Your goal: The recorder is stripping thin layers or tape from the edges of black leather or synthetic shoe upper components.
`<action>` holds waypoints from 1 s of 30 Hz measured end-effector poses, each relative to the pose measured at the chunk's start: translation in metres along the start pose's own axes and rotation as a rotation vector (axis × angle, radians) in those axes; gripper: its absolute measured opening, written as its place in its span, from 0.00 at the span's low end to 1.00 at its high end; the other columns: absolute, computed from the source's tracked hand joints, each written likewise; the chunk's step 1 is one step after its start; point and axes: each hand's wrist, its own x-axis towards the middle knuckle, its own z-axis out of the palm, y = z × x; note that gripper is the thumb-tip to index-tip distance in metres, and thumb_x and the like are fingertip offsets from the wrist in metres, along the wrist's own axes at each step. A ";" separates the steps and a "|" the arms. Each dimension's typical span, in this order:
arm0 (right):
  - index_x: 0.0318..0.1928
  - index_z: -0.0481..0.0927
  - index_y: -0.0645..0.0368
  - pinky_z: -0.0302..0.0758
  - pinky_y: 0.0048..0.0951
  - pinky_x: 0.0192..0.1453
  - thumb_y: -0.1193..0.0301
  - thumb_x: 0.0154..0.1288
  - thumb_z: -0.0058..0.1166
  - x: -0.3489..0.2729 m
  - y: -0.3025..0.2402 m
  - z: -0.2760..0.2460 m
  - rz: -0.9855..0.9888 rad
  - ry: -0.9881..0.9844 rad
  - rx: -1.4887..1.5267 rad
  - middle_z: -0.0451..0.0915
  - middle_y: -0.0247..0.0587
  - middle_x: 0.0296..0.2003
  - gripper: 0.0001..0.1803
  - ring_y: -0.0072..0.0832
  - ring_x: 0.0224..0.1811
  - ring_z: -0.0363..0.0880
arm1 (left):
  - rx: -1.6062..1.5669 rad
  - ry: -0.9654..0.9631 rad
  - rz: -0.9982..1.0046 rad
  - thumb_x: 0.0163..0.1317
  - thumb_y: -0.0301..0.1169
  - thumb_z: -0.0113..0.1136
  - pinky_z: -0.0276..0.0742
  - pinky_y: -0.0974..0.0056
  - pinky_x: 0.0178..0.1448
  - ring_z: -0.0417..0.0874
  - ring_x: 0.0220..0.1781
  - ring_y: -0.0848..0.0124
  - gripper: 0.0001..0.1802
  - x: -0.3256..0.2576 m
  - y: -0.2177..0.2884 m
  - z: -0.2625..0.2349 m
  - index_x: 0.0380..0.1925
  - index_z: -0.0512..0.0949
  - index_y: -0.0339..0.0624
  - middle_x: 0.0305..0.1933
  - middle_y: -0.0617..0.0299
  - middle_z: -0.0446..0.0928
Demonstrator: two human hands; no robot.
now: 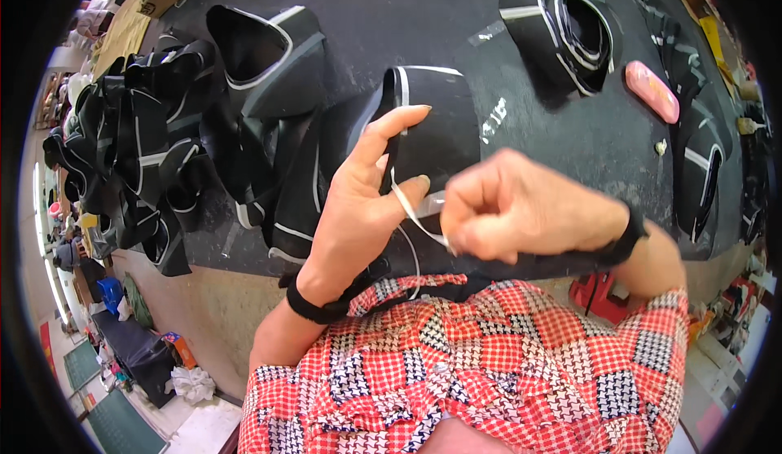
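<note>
Two hands close together in front of the checked shirt (pixel 456 356).
The left arm (pixel 281 336) comes up from the shirt's left side. Its hand (pixel 358 197) is spread, with one finger poking out, away from the shirt, and the thumb apart from it. The right arm (pixel 656 262) bends in from the shirt's right side. Its hand (pixel 521 213) is curled up tight.
</note>
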 end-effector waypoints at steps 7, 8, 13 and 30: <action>0.29 0.76 0.65 0.62 0.13 0.22 0.74 0.57 0.52 -0.024 0.030 0.000 -0.069 0.209 0.387 0.74 0.31 0.19 0.05 0.12 0.17 0.68 | 0.094 -0.123 0.113 0.55 0.15 0.53 0.66 0.72 0.54 0.71 0.49 0.78 0.25 0.000 0.009 -0.001 0.55 0.63 0.36 0.45 0.62 0.70; 0.28 0.76 0.65 0.64 0.14 0.23 0.74 0.57 0.52 -0.030 0.030 0.000 -0.115 0.278 0.389 0.74 0.30 0.22 0.05 0.12 0.20 0.70 | -0.020 -0.171 0.054 0.55 0.15 0.52 0.67 0.72 0.54 0.71 0.48 0.77 0.27 0.000 0.011 0.001 0.56 0.61 0.36 0.45 0.61 0.70; 0.32 0.75 0.60 0.73 0.32 0.32 0.81 0.42 0.55 -0.047 0.037 0.005 -0.386 1.138 -1.007 0.75 0.42 0.30 0.12 0.38 0.28 0.76 | 0.155 -0.219 0.043 0.58 0.15 0.50 0.67 0.71 0.55 0.72 0.53 0.73 0.31 0.003 0.000 0.002 0.62 0.54 0.36 0.52 0.53 0.70; 0.24 0.73 0.61 0.60 0.18 0.16 0.74 0.58 0.51 -0.026 0.038 0.042 -0.089 0.449 0.670 0.74 0.36 0.19 0.07 0.18 0.13 0.65 | 0.729 -0.137 0.253 0.53 0.15 0.50 0.72 0.66 0.33 0.77 0.25 0.65 0.28 0.005 -0.013 0.034 0.56 0.62 0.40 0.24 0.55 0.72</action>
